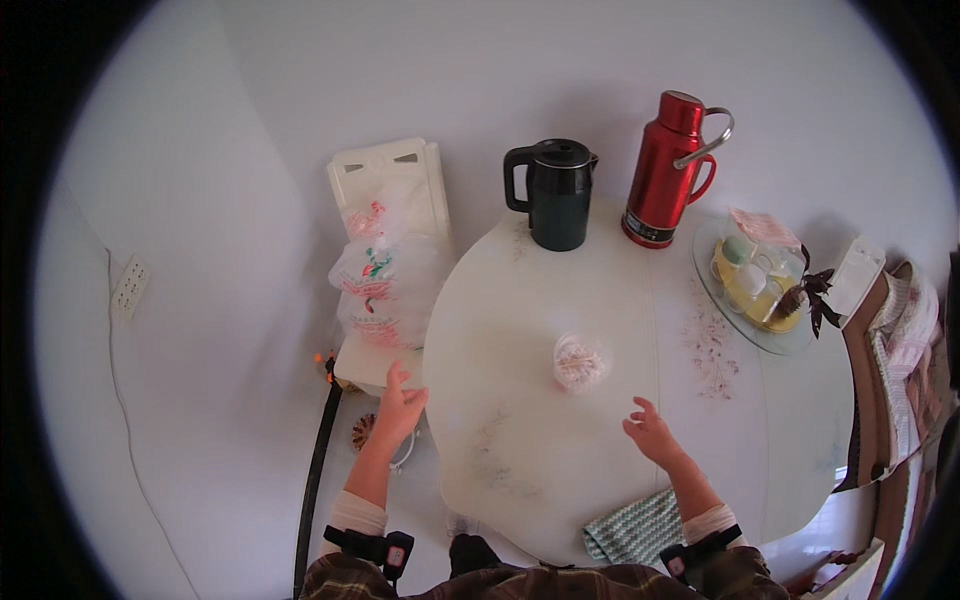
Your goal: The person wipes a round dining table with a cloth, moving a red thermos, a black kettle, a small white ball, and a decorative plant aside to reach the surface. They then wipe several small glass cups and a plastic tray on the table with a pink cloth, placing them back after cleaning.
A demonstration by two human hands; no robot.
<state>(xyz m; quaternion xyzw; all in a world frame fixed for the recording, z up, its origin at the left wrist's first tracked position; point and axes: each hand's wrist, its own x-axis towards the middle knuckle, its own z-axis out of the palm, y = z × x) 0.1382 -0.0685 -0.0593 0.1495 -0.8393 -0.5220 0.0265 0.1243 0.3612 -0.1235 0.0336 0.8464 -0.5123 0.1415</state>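
My left hand point(401, 411) hovers by the left edge of a pale, scallop-edged table point(525, 300), fingers apart and holding nothing. Over the tabletop, my right hand point(652, 436) is also bare, with its fingers loosely spread. Between the two, slightly farther from me, stands a small clear tub point(581, 364) packed with what look like cotton swabs; a few thin sticks lie across the top. Neither hand touches it. Below my right forearm a folded green-and-white patterned cloth point(634, 529) rests at the table's near edge.
A dark electric kettle point(560, 199) and a red thermos flask point(665, 172) stand at the back. Right of them is a glass tray point(780, 341) with cups. Plastic bags point(386, 289) sit on a white folding chair point(390, 161) at left. A power strip point(130, 287) hangs on the wall.
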